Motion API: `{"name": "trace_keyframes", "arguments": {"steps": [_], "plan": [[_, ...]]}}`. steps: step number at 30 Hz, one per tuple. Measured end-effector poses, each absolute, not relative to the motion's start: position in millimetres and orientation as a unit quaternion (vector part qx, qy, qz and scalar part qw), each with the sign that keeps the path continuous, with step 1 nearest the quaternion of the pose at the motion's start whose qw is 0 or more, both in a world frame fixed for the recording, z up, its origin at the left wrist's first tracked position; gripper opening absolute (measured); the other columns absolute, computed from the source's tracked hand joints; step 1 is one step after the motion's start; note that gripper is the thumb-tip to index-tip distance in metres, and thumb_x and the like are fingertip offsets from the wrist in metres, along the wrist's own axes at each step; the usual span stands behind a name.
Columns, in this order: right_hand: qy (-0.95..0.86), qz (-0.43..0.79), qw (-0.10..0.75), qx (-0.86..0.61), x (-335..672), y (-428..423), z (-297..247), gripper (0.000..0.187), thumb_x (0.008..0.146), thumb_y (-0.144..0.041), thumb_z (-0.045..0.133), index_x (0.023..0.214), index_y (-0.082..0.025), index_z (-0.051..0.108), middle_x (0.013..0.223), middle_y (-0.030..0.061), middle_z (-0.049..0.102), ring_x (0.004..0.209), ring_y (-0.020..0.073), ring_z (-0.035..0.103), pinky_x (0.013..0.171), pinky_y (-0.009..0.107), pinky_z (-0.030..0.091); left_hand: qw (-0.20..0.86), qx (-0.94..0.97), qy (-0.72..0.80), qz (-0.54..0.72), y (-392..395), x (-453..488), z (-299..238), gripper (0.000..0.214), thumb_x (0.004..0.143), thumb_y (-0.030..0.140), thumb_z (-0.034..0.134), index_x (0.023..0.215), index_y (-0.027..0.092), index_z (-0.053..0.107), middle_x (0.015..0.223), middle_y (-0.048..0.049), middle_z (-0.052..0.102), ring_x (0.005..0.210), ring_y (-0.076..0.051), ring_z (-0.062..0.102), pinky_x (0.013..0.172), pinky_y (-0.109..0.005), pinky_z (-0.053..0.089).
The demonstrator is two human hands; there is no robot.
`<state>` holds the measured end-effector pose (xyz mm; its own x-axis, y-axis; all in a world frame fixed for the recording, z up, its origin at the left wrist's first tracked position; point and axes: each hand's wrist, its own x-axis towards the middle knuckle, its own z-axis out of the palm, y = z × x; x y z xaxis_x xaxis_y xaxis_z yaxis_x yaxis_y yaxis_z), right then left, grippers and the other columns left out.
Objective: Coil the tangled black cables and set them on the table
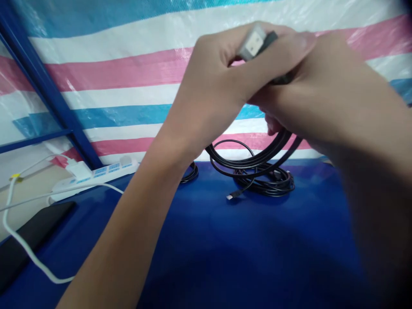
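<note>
Both my hands are raised together over a blue table. My left hand [222, 73] is closed around a black USB cable [247, 163], whose metal USB plug [254, 42] sticks up beside the thumb. Pressed against it, my right hand [299, 77] grips the same cable, its fingers mostly hidden behind the palm. Loops of the cable hang below the hands, and a smaller connector [234, 195] dangles just above the table; I cannot tell for certain that it belongs to the held cable.
Behind the loops, a coiled black cable [273, 185] lies on the blue table [251, 253], and another coil [190, 174] is partly hidden by my left arm. A white power strip [96, 176], white cords and a black phone-like slab [35, 236] are on the left. Striped sheeting [122, 73] hangs behind.
</note>
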<state>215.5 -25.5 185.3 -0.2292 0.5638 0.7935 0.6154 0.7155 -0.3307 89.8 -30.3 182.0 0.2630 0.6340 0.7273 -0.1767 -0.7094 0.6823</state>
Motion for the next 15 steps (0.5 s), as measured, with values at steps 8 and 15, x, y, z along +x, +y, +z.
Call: {"name": "trace_keyframes", "arguments": {"steps": [8,15], "plan": [[-0.701,0.208,0.610,-0.305,218,-17,181,0.007,0.079,-0.013,0.059,0.073,-0.016,0.061,0.050,-0.0039,0.031,0.039,0.0059,0.030,0.034,0.024,0.029,0.297,0.663,0.177,0.664,-16,69,191,0.019,0.089,0.020,0.048,0.075,0.013,0.058,0.060,0.0033,0.034,0.038,0.001,0.034,0.039,-0.011,0.023],[-0.765,0.050,0.489,-0.416,237,-22,187,0.035,0.076,-0.007,0.061,0.045,-0.015,0.047,0.038,-0.0044,0.032,0.036,0.0015,0.028,0.036,0.021,0.008,0.379,0.766,0.281,0.437,-18,40,192,0.015,0.079,0.002,0.048,0.080,0.008,0.061,0.069,-0.0016,0.056,0.062,-0.011,0.061,0.055,-0.020,0.046]]}}
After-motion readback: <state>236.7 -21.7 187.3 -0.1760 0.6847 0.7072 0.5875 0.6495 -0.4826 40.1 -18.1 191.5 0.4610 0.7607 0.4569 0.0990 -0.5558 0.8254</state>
